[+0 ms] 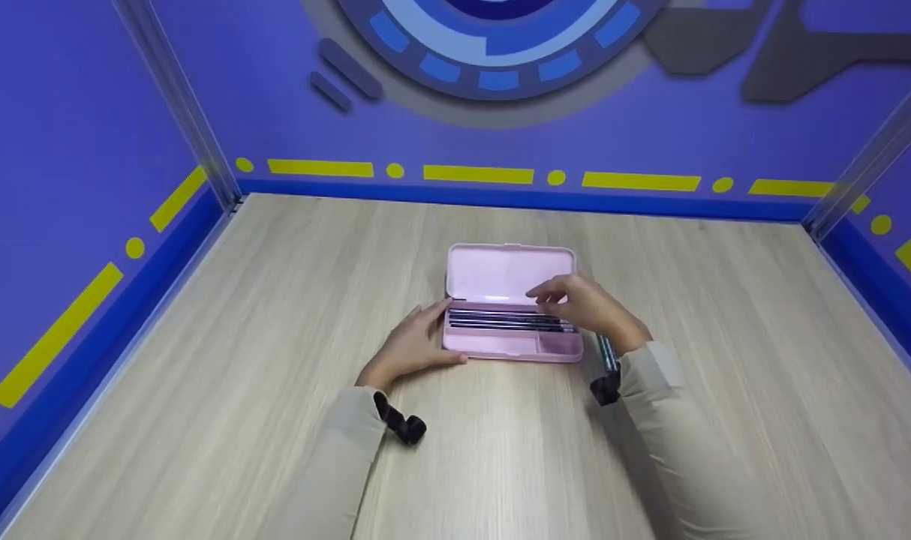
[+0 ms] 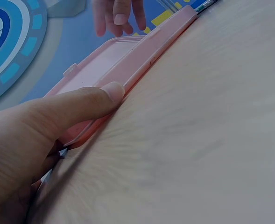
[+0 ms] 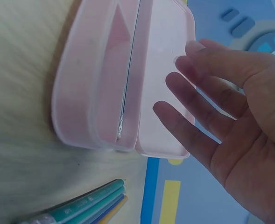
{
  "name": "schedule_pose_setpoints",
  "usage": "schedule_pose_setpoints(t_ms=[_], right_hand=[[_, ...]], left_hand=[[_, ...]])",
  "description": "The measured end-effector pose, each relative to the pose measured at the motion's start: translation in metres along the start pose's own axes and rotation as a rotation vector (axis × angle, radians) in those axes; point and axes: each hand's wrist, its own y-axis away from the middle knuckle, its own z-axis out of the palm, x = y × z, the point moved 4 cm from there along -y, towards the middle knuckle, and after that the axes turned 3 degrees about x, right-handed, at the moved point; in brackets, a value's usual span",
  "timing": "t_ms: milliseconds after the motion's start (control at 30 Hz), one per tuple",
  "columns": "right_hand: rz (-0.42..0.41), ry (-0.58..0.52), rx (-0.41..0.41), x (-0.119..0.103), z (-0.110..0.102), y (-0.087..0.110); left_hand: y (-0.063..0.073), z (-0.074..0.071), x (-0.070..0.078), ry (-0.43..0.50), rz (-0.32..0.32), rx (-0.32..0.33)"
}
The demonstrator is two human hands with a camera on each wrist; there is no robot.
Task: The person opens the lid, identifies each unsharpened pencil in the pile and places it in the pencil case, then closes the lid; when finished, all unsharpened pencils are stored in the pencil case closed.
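Note:
A pink pencil case lies with its lid flipped back on the wooden table. Several dark pencils lie side by side in its long rear compartment. My left hand grips the case's left end, its thumb along the front wall and its fingers at the back corner. Over the right end of the case hovers my right hand, holding nothing. In the right wrist view its fingers are loosely spread in front of the lid.
Several pens, green, blue and yellow, lie on the table just right of the case, partly hidden by my right wrist in the head view. Blue printed panels wall in the table at the back and sides.

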Motion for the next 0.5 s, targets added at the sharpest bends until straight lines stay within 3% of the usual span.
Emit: schedule_pose_setpoints(t_ms=[500], right_hand=[[0.009,0.001,0.051,0.024,-0.018,0.02]], left_hand=[[0.0,0.0,0.001,-0.009,0.006,-0.008]])
